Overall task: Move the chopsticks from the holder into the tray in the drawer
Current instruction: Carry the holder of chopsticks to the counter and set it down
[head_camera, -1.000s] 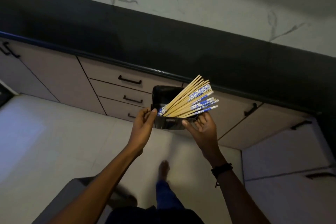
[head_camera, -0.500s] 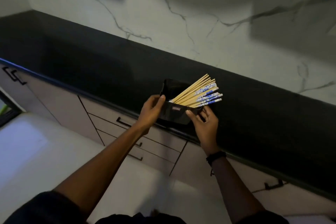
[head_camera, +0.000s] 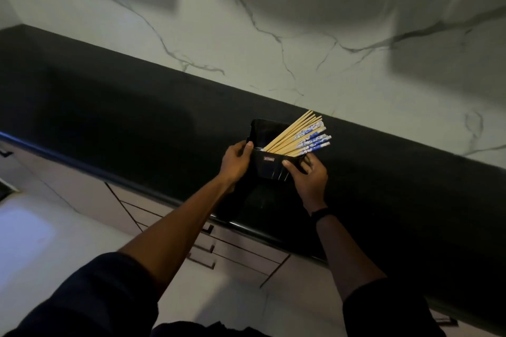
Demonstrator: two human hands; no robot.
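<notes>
Plainly a home kitchen. Marked as such by a long matte black countertop (head_camera: pixel 109 117) set against a white marble-look wall (head_camera: pixel 273 22) with grey veins, above a run of pale flat-fronted cabinet drawers (head_camera: pixel 241 254) with dark bar handles (head_camera: pixel 201 260) and a pale tiled floor (head_camera: pixel 54 241). Borne out too by a black plastic holder (head_camera: pixel 269 169) of tan wooden chopsticks (head_camera: pixel 295 137) with blue-and-white patterned ends, just over that countertop.

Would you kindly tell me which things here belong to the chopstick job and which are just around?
Job: chopsticks; holder; left hand and right hand, both gripping it; drawers below, closed.
Just around: counter; marble wall; wristband; floor.
</notes>
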